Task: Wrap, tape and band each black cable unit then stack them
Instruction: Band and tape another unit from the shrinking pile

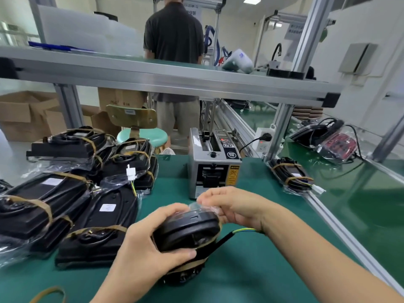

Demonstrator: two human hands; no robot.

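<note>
Right now my left hand [142,248] is curled round the near end of the black cable unit [188,232], thumb pressed along its lower edge, holding it tilted just above the green mat [251,270]. My right hand [231,206] is at the unit's far top edge, fingertips pinching a bit of clear film [197,205] there; it may be tape or the end of the plastic wrap, the blur keeps me from telling. A tan band [192,262] runs round the lower part of the unit, and a black cord with yellow-green wires [242,230] trails out to the right under my wrist.

Just beyond my hands stands the grey tape dispenser [213,162]. To my left lie the finished units [72,193], wrapped in plastic, banded and piled against each other. One more wrapped unit [290,173] lies apart on the right, beside the frame post. A loose band [50,294] rests on the mat near my left forearm.
</note>
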